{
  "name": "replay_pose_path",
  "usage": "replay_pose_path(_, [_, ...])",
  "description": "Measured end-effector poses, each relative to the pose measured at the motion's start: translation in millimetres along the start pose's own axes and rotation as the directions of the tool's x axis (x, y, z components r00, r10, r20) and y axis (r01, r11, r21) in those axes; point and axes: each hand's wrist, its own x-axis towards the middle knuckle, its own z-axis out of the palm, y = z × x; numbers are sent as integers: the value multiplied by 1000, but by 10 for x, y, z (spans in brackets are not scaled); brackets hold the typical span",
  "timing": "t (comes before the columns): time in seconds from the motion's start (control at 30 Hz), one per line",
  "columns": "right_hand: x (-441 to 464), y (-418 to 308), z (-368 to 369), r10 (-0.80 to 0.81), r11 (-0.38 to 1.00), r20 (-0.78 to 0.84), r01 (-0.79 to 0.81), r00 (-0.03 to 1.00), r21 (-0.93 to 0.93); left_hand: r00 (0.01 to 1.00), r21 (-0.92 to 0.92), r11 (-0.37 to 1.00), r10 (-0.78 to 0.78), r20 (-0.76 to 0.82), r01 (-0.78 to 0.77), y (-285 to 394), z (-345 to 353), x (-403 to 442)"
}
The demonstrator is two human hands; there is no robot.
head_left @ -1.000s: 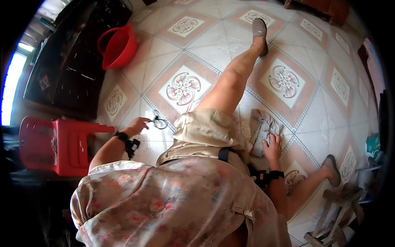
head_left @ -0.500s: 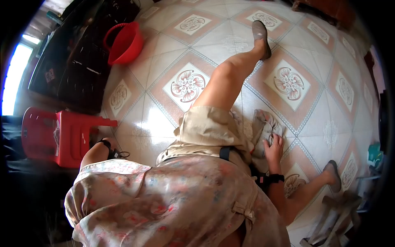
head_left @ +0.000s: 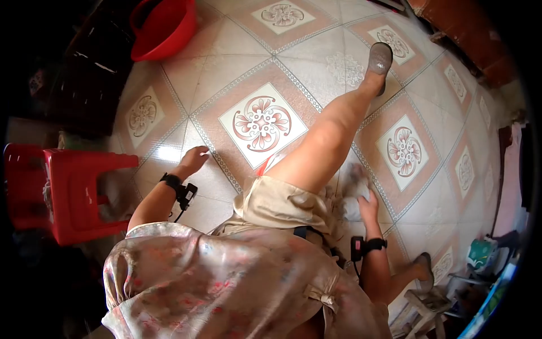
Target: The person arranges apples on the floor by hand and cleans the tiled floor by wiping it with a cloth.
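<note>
My right hand (head_left: pixel 368 208) is low beside my right thigh, its fingers closed on a grey cloth (head_left: pixel 353 206) that lies on the tiled floor (head_left: pixel 327 45). Motion blurs part of the cloth. Out in front on the left, my left hand (head_left: pixel 193 160) is above the tiles with its fingers bent together. A small pale spot shows at its fingertips, too small to make out. Black straps with small devices are around both wrists.
A red plastic stool (head_left: pixel 84 186) stands at the left, and a red basin (head_left: pixel 166 34) lies farther forward beside dark furniture (head_left: pixel 84 73). A wooden stool (head_left: pixel 423 308) and a green-and-white package (head_left: pixel 479 254) are at the lower right. Brown furniture (head_left: pixel 451 25) stands at the far right.
My left hand has come forward from beside the red stool into fuller view. My right hand and the cloth have shifted slightly. The camera view has moved, and the basin now sits higher.
</note>
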Motion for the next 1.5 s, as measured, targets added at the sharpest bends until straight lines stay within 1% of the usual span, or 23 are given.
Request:
replay_pose_path(0.07, [345, -343, 324, -132, 990, 76, 136, 988, -46, 998, -217, 975, 48, 43, -38, 383, 201, 171])
replay_pose_path(0.13, [357, -1379, 593, -86, 982, 221, 120, 972, -146, 960, -233, 935, 280, 15, -269, 882, 329, 314])
replay_pose_path(0.17, [435, -1402, 765, -175, 977, 302, 203, 937, -62, 924, -135, 915, 381, -23, -380, 1181, 346, 350])
replay_pose_path(0.2, [487, -1474, 868, -189, 972, 360, 226, 914, -62, 876, -34, 876, 480, -48, -481, 1449, 365, 380])
replay_pose_path(0.27, [565, -1570, 1030, -177, 960, 439, 253, 881, -122, 705, 32, 705, 709, -34, -708, 1797, 474, 611])
replay_pose_path(0.33, [618, -1563, 1078, -151, 941, 468, 271, 871, -202, 668, 185, 651, 742, 50, -737, 2056, 711, 731])
replay_pose_path(0.4, [613, -1502, 1009, -105, 901, 465, 283, 879, -330, 667, 174, 649, 740, 83, -741, 2146, 1121, 867])
replay_pose_path(0.43, [600, -1449, 952, -79, 865, 455, 288, 887, -411, 663, 256, 619, 734, 149, -743, 2189, 1282, 942])
replay_pose_path(0.5, [561, -1357, 827, -21, 799, 422, 269, 906, -537, 641, 327, 580, 757, 122, -747, 2318, 1446, 1074])
replay_pose_path(0.57, [493, -1333, 717, 26, 804, 372, 202, 928, -559, 620, 380, 550, 780, 85, -744, 2441, 1543, 1202])
replay_pose_path(0.6, [467, -1341, 680, 35, 881, 348, 136, 937, -454, 617, 383, 550, 784, 68, -742, 2501, 1562, 1311])
replay_pose_path(0.67, [395, -1351, 618, 61, 978, 313, 6, 948, -210, 627, 400, 565, 778, 32, -721, 2553, 1465, 1512])
replay_pose_path(0.7, [389, -1242, 583, 89, 983, 339, -27, 937, -184, 688, 436, 591, 720, 96, -679, 2566, 1363, 1606])
replay_pose_path(0.8, [486, -1071, 562, 140, 987, 379, -97, 915, -129, 707, 508, 587, 705, 64, -631, 2329, 1073, 1990])
replay_pose_path(0.83, [482, -1137, 564, 149, 986, 379, -111, 913, -121, 738, 512, 613, 672, 64, -602, 2206, 930, 2081])
replay_pose_path(0.93, [488, -1200, 600, 175, 985, 364, -163, 915, -65, 846, 576, 690, 533, 6, -439, 1752, 517, 2153])
replay_pose_path(0.97, [497, -1200, 620, 181, 983, 360, -179, 915, -39, 858, 569, 721, 511, -52, -395, 1517, 425, 2167])
replay_pose_path(1.0, [510, -1194, 651, 174, 984, 360, -170, 916, -44, 865, 559, 750, 489, -109, -353, 1287, 340, 2156])
replay_pose_path(1.03, [528, -1171, 672, 168, 986, 359, -160, 918, -52, 898, 564, 769, 427, -105, -300, 1153, 186, 2032])
replay_pose_path(1.27, [570, -1144, 860, 139, 990, 433, -117, 891, -78, 882, 468, 833, 425, -202, -294, -85, 18, 1051])
replay_pose_path(1.33, [543, -1106, 879, 189, 981, 442, -154, 877, -116, 886, 635, 756, 394, -246, -160, -451, -6, 893])
replay_pose_path(1.4, [527, -1086, 895, 210, 977, 434, -175, 876, -119, 900, 489, 871, 170, -401, 53, -576, -142, 720])
replay_pose_path(1.5, [468, -1059, 878, 184, 983, 407, -157, 895, -97, 816, 196, 976, 40, -577, 91, -1035, -242, 706])
